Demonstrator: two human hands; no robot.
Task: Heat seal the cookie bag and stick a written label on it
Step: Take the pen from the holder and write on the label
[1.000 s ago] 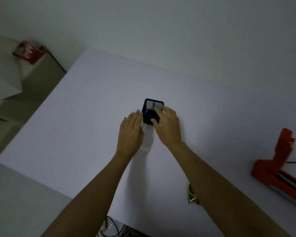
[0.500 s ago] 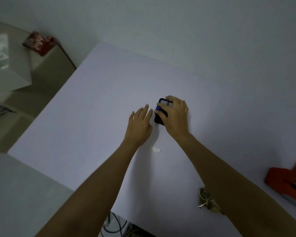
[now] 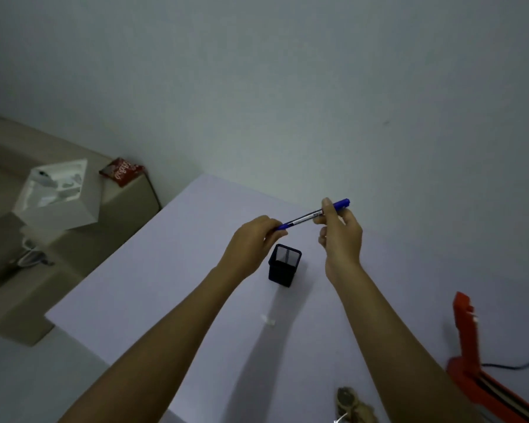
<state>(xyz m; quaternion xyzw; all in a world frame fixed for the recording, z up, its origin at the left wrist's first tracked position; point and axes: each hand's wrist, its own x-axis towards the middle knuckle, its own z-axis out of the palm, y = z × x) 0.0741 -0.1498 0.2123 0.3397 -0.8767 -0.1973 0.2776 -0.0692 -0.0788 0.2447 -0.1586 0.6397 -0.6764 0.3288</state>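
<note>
A blue marker pen (image 3: 313, 214) is held level above the white table (image 3: 153, 279). My right hand (image 3: 340, 233) pinches its barrel near the far end, and my left hand (image 3: 252, 239) grips its near end. Below them a black mesh pen holder (image 3: 284, 265) stands upright on the table. A small white label (image 3: 268, 320) lies flat in front of the holder. The cookie bag (image 3: 353, 406) shows only partly at the table's near edge, beside my right forearm. The red heat sealer (image 3: 474, 364) sits at the right with its arm raised.
A black cable (image 3: 513, 366) runs from the sealer to the right. Off the table's left side stand a white open box (image 3: 58, 198) and a red packet (image 3: 121, 172) on a beige unit. A plain wall rises behind the table.
My right hand has lifted the blue pen out of the black holder. My left hand came off the table and took the pen's near end. The camera has tilted upward.
</note>
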